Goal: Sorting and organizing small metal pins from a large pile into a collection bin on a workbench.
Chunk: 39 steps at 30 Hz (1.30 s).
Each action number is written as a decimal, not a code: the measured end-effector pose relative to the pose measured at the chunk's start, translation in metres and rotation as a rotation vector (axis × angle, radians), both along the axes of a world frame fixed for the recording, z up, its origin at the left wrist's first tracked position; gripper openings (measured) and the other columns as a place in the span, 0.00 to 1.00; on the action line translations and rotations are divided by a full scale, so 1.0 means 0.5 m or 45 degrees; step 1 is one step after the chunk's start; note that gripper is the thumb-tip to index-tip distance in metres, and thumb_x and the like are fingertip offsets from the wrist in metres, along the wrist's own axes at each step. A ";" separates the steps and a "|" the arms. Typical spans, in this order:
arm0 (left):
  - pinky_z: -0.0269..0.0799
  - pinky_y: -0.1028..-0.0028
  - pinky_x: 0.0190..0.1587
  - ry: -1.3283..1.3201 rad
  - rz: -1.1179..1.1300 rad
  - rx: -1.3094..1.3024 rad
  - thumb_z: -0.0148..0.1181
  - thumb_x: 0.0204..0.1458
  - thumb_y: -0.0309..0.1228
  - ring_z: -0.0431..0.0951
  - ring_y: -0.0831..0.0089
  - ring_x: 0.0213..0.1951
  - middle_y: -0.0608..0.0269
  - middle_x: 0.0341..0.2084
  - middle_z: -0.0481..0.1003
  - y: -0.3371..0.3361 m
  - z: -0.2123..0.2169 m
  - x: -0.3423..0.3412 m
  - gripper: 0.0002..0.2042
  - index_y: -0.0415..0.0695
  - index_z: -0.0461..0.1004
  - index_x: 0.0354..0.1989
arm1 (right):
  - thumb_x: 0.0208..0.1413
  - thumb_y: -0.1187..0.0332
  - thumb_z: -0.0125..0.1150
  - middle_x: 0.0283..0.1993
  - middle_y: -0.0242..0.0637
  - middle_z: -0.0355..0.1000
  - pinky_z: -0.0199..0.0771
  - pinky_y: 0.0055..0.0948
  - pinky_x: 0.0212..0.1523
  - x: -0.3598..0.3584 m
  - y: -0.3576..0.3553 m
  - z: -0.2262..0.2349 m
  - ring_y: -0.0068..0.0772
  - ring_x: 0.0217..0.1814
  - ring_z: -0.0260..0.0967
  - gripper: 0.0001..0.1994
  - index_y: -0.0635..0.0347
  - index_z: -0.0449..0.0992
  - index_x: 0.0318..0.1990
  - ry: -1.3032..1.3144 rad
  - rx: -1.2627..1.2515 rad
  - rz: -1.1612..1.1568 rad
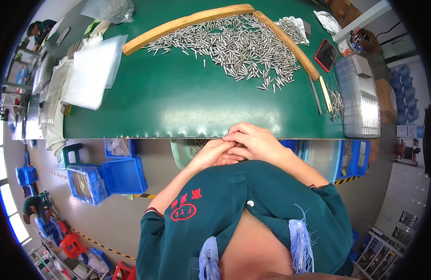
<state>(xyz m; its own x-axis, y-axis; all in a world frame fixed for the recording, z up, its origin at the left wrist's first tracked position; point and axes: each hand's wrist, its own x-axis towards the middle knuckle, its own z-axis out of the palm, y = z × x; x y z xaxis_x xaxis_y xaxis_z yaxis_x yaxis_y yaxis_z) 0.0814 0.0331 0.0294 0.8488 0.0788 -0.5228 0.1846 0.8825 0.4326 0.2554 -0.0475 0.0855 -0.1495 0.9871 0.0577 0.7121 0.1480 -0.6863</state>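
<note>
My left hand point(216, 154) and my right hand point(254, 141) meet at the near edge of the green table point(145, 98), close to my chest. Their fingers are closed and pressed together, with the right hand partly over the left. Whatever lies between the fingertips is hidden or too small to name. Beyond them, a wide heap of small pointed metal pieces point(243, 46) is spread over the tabletop. Two wooden bars, one on the far left side point(187, 25) and one on the right point(290, 45), border the heap. Partly behind my hands, below the table edge, sits a pale green basket point(176, 156) with metal pieces inside.
Clear plastic sheets point(92, 70) lie at the left. On the right are a red-edged phone point(326, 55), thin metal rods point(335, 103) and a stack of clear plastic boxes point(360, 102). Blue crates point(124, 175) stand below at the left; other people are farther off.
</note>
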 end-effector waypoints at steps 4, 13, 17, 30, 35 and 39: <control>0.77 0.72 0.45 0.059 -0.138 0.357 0.45 0.63 0.36 0.80 0.69 0.41 0.54 0.41 0.77 0.016 0.046 -0.005 0.15 0.37 0.70 0.49 | 0.54 0.70 0.62 0.45 0.34 0.69 0.72 0.23 0.40 0.019 0.015 0.023 0.22 0.40 0.70 0.16 0.57 0.75 0.52 0.499 -0.262 -0.112; 0.77 0.75 0.40 0.080 0.014 1.010 0.49 0.61 0.31 0.80 0.72 0.38 0.54 0.36 0.79 0.044 0.153 -0.006 0.13 0.33 0.73 0.46 | 0.57 0.72 0.58 0.42 0.35 0.71 0.69 0.24 0.47 0.012 0.031 0.024 0.27 0.46 0.69 0.10 0.60 0.79 0.45 0.894 -0.104 -0.190; 0.77 0.76 0.40 0.106 0.006 0.988 0.50 0.61 0.30 0.80 0.72 0.37 0.54 0.36 0.79 0.054 0.169 -0.005 0.13 0.33 0.74 0.46 | 0.57 0.73 0.58 0.42 0.35 0.71 0.69 0.25 0.47 0.007 0.036 0.030 0.28 0.46 0.69 0.09 0.61 0.79 0.44 0.931 -0.086 -0.196; 0.78 0.74 0.38 0.134 0.078 0.871 0.50 0.61 0.34 0.81 0.69 0.36 0.54 0.35 0.79 0.051 0.160 0.005 0.14 0.34 0.74 0.44 | 0.55 0.69 0.61 0.42 0.30 0.73 0.64 0.16 0.28 0.008 0.041 0.021 0.16 0.36 0.67 0.07 0.58 0.79 0.41 0.869 -0.056 -0.278; 0.78 0.74 0.38 0.099 0.065 0.827 0.51 0.61 0.35 0.80 0.70 0.36 0.54 0.35 0.78 0.055 0.151 0.003 0.15 0.34 0.74 0.43 | 0.55 0.68 0.61 0.41 0.30 0.73 0.64 0.17 0.28 0.012 0.044 0.021 0.15 0.34 0.67 0.08 0.58 0.79 0.41 0.835 -0.080 -0.290; 0.77 0.75 0.38 0.101 0.017 0.729 0.52 0.60 0.34 0.80 0.71 0.36 0.55 0.36 0.79 0.059 0.152 0.003 0.14 0.34 0.74 0.44 | 0.55 0.70 0.60 0.40 0.30 0.73 0.66 0.19 0.31 0.017 0.050 0.038 0.18 0.36 0.67 0.08 0.58 0.79 0.42 0.800 -0.113 -0.250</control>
